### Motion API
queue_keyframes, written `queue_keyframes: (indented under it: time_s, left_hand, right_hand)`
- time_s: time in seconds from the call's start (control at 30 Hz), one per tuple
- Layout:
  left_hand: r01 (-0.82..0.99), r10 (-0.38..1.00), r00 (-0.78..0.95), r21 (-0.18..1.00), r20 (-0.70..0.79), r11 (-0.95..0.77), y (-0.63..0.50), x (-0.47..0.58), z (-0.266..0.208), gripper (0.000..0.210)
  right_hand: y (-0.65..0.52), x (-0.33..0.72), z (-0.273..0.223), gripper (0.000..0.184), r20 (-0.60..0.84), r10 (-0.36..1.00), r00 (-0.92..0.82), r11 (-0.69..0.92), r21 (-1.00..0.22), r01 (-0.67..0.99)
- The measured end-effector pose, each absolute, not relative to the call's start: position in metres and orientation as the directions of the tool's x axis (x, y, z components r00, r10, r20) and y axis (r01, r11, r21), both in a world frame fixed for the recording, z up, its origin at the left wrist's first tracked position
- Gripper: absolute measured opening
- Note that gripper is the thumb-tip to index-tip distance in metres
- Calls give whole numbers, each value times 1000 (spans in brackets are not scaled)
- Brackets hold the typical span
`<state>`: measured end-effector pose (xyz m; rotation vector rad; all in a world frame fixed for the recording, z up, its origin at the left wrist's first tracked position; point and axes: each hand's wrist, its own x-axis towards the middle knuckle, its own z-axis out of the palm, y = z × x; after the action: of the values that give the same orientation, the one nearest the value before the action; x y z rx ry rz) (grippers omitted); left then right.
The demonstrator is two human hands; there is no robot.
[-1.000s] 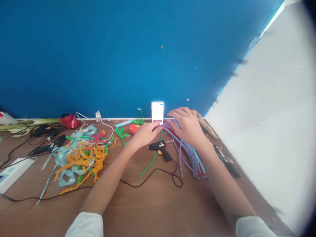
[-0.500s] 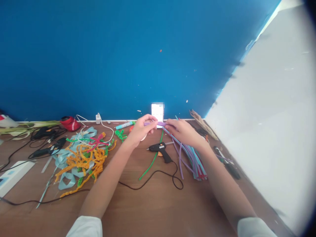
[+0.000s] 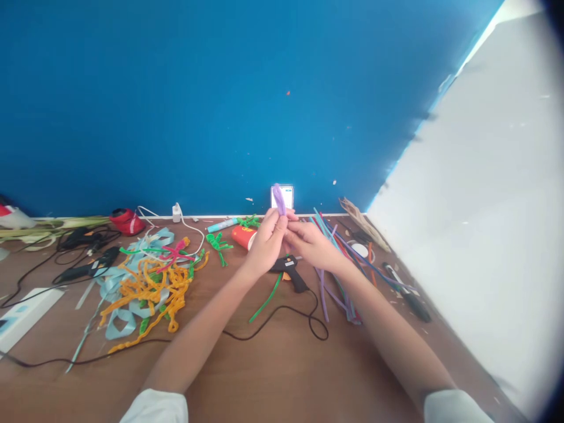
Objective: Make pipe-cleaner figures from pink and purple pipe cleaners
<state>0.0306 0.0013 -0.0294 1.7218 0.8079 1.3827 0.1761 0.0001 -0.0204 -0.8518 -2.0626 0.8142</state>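
Note:
A purple pipe cleaner (image 3: 279,198), apparently folded or bunched, points up from the fingertips in front of a lit phone (image 3: 288,197). My left hand (image 3: 267,242) is closed on it, with the thumb pressed along its base. Against the left fingers, my right hand (image 3: 311,242) pinches at the lower part, though what lies between those fingertips is mostly hidden. Just below the hands lies a black glue gun (image 3: 295,278), partly covered by them. Loose purple, blue and red pipe cleaners (image 3: 324,294) spread under my right forearm.
To the left is a heap of orange pipe cleaners (image 3: 174,288) with light blue ribbon (image 3: 121,323). A white power strip (image 3: 33,311) sits at the far left. The black cord (image 3: 247,338) loops across the table. A green-handled tool (image 3: 416,305) lies right, near the white surface.
The purple pipe cleaner has gone from lying sideways between my hands to standing upright. My hands have come together, the left moving right, uncovering an orange-red container.

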Motion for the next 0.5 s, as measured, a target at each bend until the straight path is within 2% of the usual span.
queue_keyframes:
  time_s: [0.1,0.27,0.33,0.4,0.5]
  left_hand:
    - [-78,868,166,884,467,-461,-3,37,-31,32]
    - [-119,885,-71,877,459,-465,4,26,-27,34]
    - [-141,920,-14,911,391,-389,7,22,-25,33]
    - [-71,935,81,938,345,-339,6,22,-27,34]
    - [200,903,133,882,408,-427,-1,30,-30,37]
  right_hand:
    - [0,175,-21,31,394,766,-508,590,-743,314]
    - [-3,183,-11,25,339,799,-496,577,-662,478]
    - [-4,186,-6,27,369,817,-444,566,-665,488]
    - [-5,188,-2,27,416,829,-375,554,-701,449]
    - [-6,188,-1,22,500,831,-242,556,-737,384]
